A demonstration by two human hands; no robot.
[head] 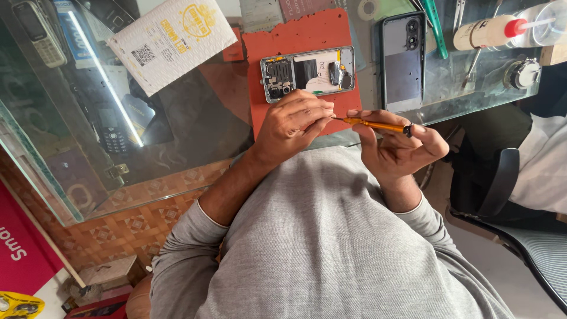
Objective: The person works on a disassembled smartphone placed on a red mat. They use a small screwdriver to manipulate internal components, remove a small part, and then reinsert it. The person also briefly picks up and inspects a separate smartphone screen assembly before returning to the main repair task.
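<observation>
Currently the right hand (401, 147) pinches a slim orange precision screwdriver (375, 124) near the glass counter's (177, 124) front edge, fingers clamped on its handle, while the left hand's (292, 124) fingertips close on its tip. Just beyond them, an opened smartphone (308, 72) lies on a red mat (307, 35). Light, stiff and thin, the driver looks best gripped mid-handle.

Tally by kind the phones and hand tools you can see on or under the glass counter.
Opened smartphone with its back off: 1
Closed dark smartphone lying back up: 1
Keypad phones under the glass: 2
Orange-handled slim screwdriver: 1
Total: 5
</observation>
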